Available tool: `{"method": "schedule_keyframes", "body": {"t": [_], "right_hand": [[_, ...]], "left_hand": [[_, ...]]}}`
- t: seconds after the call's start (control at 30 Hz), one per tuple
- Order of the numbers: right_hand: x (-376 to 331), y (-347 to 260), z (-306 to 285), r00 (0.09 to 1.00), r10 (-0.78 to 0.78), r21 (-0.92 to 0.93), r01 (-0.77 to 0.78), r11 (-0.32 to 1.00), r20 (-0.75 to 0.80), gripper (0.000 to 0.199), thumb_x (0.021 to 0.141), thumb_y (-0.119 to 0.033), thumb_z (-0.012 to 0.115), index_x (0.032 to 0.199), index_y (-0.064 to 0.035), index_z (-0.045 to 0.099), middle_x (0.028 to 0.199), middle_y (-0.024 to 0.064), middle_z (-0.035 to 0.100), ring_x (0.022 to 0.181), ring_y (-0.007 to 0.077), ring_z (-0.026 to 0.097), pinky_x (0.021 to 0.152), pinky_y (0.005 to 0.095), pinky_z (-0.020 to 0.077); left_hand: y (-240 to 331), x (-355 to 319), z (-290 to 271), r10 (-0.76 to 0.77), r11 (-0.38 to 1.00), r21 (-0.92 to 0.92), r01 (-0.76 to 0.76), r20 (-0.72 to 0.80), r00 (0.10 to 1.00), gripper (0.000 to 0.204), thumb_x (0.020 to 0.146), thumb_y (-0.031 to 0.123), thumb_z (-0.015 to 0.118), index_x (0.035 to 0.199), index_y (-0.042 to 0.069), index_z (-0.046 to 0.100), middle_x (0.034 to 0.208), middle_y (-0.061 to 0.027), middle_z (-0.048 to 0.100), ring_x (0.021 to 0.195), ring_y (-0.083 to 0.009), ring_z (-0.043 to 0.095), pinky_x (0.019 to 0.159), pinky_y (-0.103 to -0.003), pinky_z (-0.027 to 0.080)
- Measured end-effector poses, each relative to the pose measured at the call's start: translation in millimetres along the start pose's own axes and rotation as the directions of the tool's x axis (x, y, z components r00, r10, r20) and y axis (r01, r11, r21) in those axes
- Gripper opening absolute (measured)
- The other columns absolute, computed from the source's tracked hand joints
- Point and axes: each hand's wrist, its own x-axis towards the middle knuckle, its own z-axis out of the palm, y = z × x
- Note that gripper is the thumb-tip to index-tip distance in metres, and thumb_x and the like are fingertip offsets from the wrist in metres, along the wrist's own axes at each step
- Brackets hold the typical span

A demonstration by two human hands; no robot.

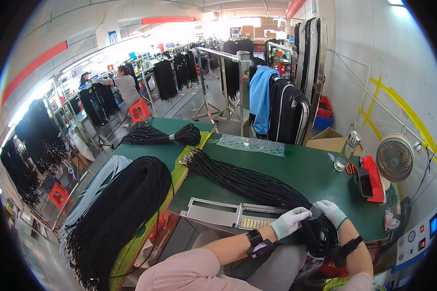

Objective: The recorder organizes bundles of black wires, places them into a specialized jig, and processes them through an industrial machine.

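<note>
A long bundle of black cables (257, 185) lies across the green table, its metal-tipped ends at the far left and its looped end close to my body. My left hand (291, 222), in a white glove, pinches the edge of a piece of clear plastic (316, 212) above the looped end. On the other side of the bundle, my gloved right hand (331, 214) has its fingers closed at the same plastic; its fingertips are partly hidden. Beside my left hand is a metal fixture (213, 211) with a row of pale blocks.
Black cables (126, 208) and grey cables (94, 186) are heaped at the left. Behind them sits a tied black coil (165, 137). A flat clear bag (250, 144) lies at the table's far edge. Scissors (350, 168), a bottle (347, 150) and a fan (394, 157) stand right.
</note>
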Motion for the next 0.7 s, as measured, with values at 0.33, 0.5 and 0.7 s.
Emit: {"method": "schedule_keyframes", "body": {"t": [0.33, 0.5, 0.7], "right_hand": [[5, -22, -26, 0.971, -0.092, -0.364, 0.169, 0.916, 0.219, 0.021, 0.086, -0.016, 0.067, 0.098, 0.001, 0.069, 0.085, 0.0053, 0.069, 0.074, 0.0159, 0.063, 0.07, 0.0309, 0.0507], [-59, -66, -68, 0.89, -0.29, 0.102, 0.345, 0.933, -0.353, 0.024, 0.087, -0.015, 0.063, 0.103, 0.0028, 0.066, 0.084, 0.0082, 0.068, 0.067, 0.0151, 0.063, 0.059, 0.0264, 0.0508], [-147, -52, 15, 0.981, 0.109, 0.604, -0.187, 0.774, 0.163, 0.054, 0.09, -0.012, 0.059, 0.138, 0.0062, 0.041, 0.096, 0.0163, 0.066, 0.066, 0.02, 0.063, 0.059, 0.0307, 0.0541]], "left_hand": [[22, 35, -1, -0.212, 0.972, -0.129, 0.199, -0.103, 0.972, 0.015, 0.095, 0.013, 0.059, 0.107, 0.004, 0.06, 0.106, -0.0066, 0.063, 0.102, -0.0191, 0.059, 0.096, -0.039, 0.046], [14, 77, -8, -0.209, 0.973, -0.152, 0.174, -0.258, 0.943, 0.016, 0.095, 0.012, 0.059, 0.108, 0.003, 0.059, 0.108, -0.0097, 0.061, 0.104, -0.0238, 0.058, 0.098, -0.044, 0.045], [6, 96, -8, -0.139, 0.989, -0.014, 0.144, -0.375, 0.916, 0.017, 0.094, 0.013, 0.061, 0.108, 0.004, 0.058, 0.108, -0.0104, 0.06, 0.106, -0.0262, 0.057, 0.098, -0.048, 0.044]]}}
